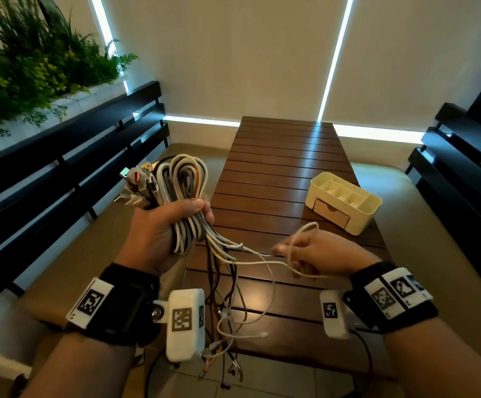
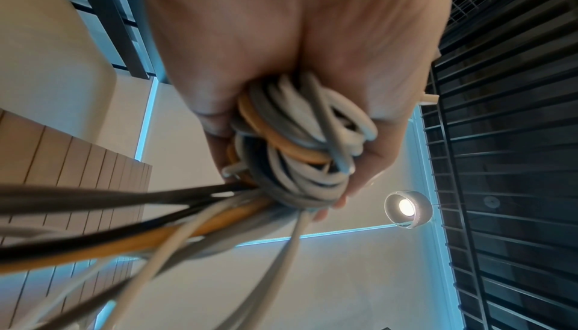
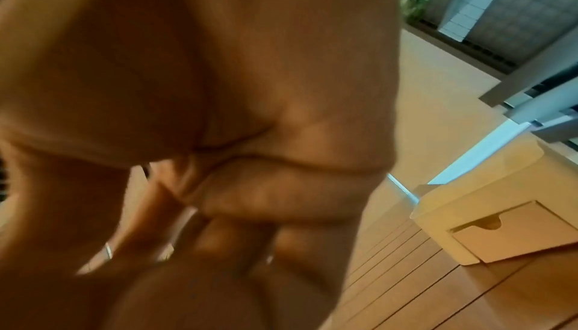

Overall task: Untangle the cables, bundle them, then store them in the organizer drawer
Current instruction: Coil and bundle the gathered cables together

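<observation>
My left hand (image 1: 173, 225) grips a thick coiled bundle of white, grey and orange cables (image 1: 182, 179) above the table's left edge; the left wrist view shows the same bundle (image 2: 300, 142) squeezed in the palm. Loose cable ends (image 1: 228, 326) hang down from it, with plugs dangling near the floor. My right hand (image 1: 305, 248) holds a thin white cable (image 1: 305, 228) that loops over its fingers and runs back to the bundle. The cream organizer (image 1: 345, 202) stands on the table at the right, its drawer (image 1: 331, 212) closed; the right wrist view shows that drawer (image 3: 513, 234) too.
The dark slatted wooden table (image 1: 285, 156) stretches ahead. Black benches run along the left (image 1: 70, 156) and right (image 1: 457, 173). Green plants (image 1: 32, 58) fill the upper left corner. Tiled floor (image 1: 262, 383) lies below the hanging cables.
</observation>
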A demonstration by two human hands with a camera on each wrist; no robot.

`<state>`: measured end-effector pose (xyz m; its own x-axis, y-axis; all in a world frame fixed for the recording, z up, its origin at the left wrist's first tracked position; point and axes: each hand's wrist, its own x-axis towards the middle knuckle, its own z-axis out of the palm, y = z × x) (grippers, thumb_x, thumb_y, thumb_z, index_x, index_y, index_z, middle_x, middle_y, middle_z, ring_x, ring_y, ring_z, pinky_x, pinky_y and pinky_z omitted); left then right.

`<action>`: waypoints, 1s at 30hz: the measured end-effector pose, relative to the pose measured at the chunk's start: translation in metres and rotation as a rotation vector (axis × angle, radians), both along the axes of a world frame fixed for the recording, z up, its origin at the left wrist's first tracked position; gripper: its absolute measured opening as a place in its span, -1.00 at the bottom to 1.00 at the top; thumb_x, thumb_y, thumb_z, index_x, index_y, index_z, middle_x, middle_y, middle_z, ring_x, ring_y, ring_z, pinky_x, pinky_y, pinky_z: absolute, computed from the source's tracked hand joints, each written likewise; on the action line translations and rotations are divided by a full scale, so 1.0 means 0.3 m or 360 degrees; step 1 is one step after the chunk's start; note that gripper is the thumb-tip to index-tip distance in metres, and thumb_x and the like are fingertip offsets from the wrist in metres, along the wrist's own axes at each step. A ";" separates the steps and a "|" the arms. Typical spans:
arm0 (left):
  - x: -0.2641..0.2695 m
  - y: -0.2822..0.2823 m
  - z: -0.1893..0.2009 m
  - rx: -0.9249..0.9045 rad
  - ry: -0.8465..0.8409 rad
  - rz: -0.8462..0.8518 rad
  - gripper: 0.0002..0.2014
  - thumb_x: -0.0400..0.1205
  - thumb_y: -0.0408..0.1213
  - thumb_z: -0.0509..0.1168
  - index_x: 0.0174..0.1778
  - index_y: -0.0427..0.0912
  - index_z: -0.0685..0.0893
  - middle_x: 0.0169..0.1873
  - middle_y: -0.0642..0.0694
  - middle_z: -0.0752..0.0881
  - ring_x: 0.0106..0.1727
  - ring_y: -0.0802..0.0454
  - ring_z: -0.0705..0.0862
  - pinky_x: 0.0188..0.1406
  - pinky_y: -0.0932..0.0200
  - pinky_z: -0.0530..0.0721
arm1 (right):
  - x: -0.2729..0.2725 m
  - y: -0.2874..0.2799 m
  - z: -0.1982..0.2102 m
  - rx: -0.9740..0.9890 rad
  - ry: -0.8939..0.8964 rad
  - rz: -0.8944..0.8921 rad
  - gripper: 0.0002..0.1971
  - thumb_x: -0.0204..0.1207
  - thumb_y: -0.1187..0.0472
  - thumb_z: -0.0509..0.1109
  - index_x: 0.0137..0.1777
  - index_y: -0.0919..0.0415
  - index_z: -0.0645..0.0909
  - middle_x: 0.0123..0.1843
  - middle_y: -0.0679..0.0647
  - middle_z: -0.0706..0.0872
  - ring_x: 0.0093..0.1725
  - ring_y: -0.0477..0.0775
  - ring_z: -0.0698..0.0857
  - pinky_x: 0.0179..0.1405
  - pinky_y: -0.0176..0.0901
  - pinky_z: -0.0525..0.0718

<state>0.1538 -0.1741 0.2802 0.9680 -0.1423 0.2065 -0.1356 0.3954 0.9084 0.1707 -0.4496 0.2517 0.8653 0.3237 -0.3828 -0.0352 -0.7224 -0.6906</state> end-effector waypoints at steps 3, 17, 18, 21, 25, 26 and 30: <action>0.011 0.013 -0.003 -0.0001 -0.0004 0.0035 -0.89 0.24 -0.24 0.52 -0.38 -0.14 0.77 -0.36 -0.11 0.69 -0.30 0.00 0.71 -0.26 0.13 0.67 | -0.011 -0.063 0.018 0.0320 0.0084 0.0135 -0.79 0.67 0.05 0.33 0.19 -0.10 0.76 0.01 -0.06 0.83 0.01 0.00 0.79 0.11 -0.11 0.72; 0.009 -0.065 0.019 0.0092 -0.0058 -0.0130 -0.94 0.32 -0.23 0.44 -0.33 -0.07 0.79 -0.35 -0.09 0.71 -0.29 0.00 0.70 -0.29 0.09 0.63 | -0.051 0.092 0.162 0.0810 -0.1147 -0.0310 -0.81 0.55 0.06 0.47 0.13 0.00 0.67 0.05 -0.14 0.71 0.05 -0.17 0.70 0.04 -0.31 0.69; 0.005 -0.079 0.019 0.0075 -0.0059 -0.0123 -0.91 0.30 -0.25 0.46 -0.32 -0.09 0.80 -0.35 -0.11 0.72 -0.30 -0.01 0.72 -0.34 0.11 0.67 | -0.063 0.126 0.179 0.0869 -0.0998 -0.0173 -0.66 0.50 0.02 0.50 0.26 -0.01 0.62 0.15 -0.16 0.69 0.12 -0.16 0.70 0.12 -0.21 0.72; -0.005 -0.096 0.023 0.0043 -0.0103 -0.0050 -0.89 0.30 -0.35 0.48 -0.28 -0.15 0.82 -0.35 -0.16 0.75 -0.31 -0.04 0.74 -0.36 0.12 0.73 | -0.083 0.196 0.185 0.0606 -0.0620 0.0204 -0.19 0.41 -0.05 0.61 0.60 -0.19 0.28 0.46 -0.25 0.50 0.44 -0.20 0.52 0.43 -0.09 0.54; 0.003 -0.031 0.054 0.0026 -0.0148 -0.0046 -0.95 0.36 -0.23 0.41 -0.32 -0.08 0.77 -0.35 -0.08 0.70 -0.29 -0.02 0.66 -0.34 0.13 0.62 | -0.062 0.173 0.081 -0.0172 -0.0419 0.0355 0.15 0.30 -0.06 0.68 0.67 -0.39 -0.12 0.67 -0.23 0.09 0.64 -0.04 0.20 0.60 0.06 0.32; 0.010 -0.004 0.058 -0.0012 -0.0118 -0.0021 -0.95 0.35 -0.23 0.41 -0.33 -0.10 0.76 -0.36 -0.08 0.69 -0.29 -0.02 0.66 -0.34 0.12 0.61 | -0.055 0.158 0.056 -0.0325 -0.0399 0.0326 0.17 0.30 -0.04 0.69 0.67 -0.38 -0.14 0.67 -0.20 0.07 0.65 0.02 0.19 0.63 0.13 0.29; 0.022 0.041 0.040 0.0019 -0.0167 0.0098 -0.97 0.38 -0.26 0.42 -0.31 -0.10 0.76 -0.34 -0.12 0.69 -0.26 -0.04 0.68 -0.37 0.11 0.63 | -0.040 0.123 0.041 -0.0415 -0.0503 0.0047 0.07 0.40 0.01 0.64 0.71 -0.30 -0.06 0.66 -0.11 0.12 0.63 0.10 0.24 0.60 0.11 0.24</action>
<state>0.1604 -0.1619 0.2923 0.9482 -0.0862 0.3059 -0.2540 0.3726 0.8926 0.1588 -0.4128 0.2640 0.9452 0.2771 -0.1723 0.1723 -0.8723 -0.4576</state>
